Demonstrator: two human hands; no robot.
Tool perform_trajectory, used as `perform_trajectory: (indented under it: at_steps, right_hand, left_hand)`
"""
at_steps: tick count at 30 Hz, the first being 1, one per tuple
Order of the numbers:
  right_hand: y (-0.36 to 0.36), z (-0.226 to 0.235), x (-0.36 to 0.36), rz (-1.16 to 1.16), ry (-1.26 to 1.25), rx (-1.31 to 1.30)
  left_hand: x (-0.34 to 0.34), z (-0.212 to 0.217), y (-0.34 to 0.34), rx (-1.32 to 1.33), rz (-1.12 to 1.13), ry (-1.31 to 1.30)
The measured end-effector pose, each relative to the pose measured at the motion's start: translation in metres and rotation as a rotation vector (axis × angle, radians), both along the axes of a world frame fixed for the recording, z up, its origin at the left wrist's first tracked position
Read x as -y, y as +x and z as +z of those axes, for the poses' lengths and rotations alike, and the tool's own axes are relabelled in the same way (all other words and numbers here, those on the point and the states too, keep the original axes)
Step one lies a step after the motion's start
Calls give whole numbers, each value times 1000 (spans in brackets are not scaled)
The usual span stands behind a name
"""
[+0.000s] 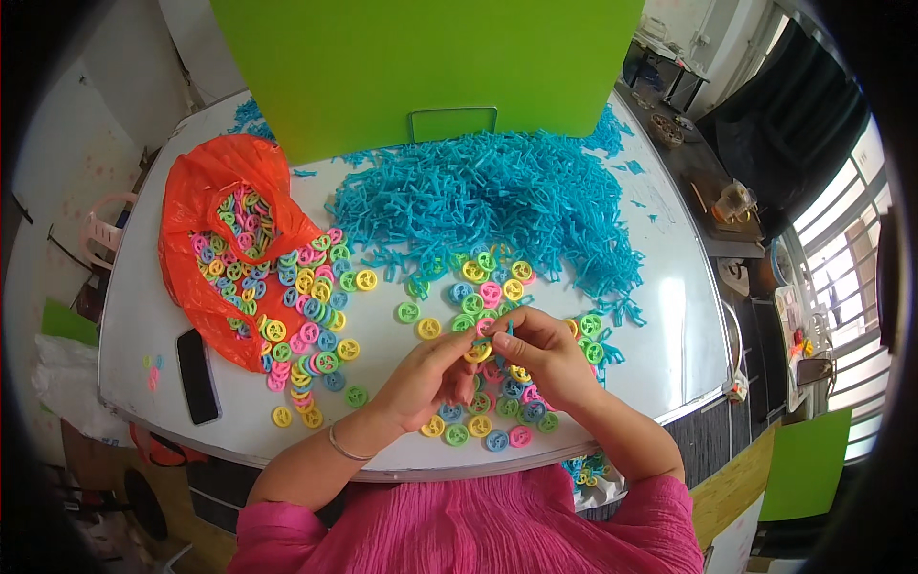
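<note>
My left hand (427, 381) grips a small yellow plastic wheel (477, 354) between thumb and fingers, close to the table's front edge. My right hand (547, 361) meets it there, its thumb and forefinger pinched on a small teal plastic piece (509, 328) against the wheel. The fingers partly cover where the two parts touch. Under and around both hands lie loose wheels (457, 433) in yellow, green, blue and pink. Beyond them rises a big heap of teal plastic pieces (497, 196).
A red plastic bag (191, 177) spills more coloured wheels on the left. Near it lies a dark phone (198, 378). A large green panel (421, 67) with a wire handle stands behind the teal heap. The white table (679, 316) has a curved front edge.
</note>
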State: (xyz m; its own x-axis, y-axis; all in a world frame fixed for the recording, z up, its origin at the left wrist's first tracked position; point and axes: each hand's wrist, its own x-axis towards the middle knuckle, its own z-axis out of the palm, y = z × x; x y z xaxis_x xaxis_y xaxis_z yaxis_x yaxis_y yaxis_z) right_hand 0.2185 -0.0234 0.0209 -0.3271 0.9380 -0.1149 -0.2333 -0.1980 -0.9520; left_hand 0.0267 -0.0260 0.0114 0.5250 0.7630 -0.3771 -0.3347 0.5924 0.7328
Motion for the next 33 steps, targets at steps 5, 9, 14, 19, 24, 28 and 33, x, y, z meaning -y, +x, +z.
perform_trajectory:
  at_steps: [5,9,14,19,24,28,33]
  right_hand:
    - [1,1,-1,50,-6,24]
    - [2,-1,1,52,174,140]
    - [0,2,4,32,138,168]
    - [-3,14,9,-17,187,275]
    - [6,9,-6,-31,-102,18]
    - [8,8,-8,-53,-282,-125]
    - [10,10,-9,-23,-379,-213]
  left_hand:
    - [3,1,4,-41,91,33]
    - [3,7,2,-51,108,41]
    - [4,6,1,-146,95,145]
    - [7,11,-1,-532,130,602]
    - [-2,14,-7,-573,50,616]
    - [-6,17,-4,-457,64,853]
    - [-8,16,-11,-562,-63,897]
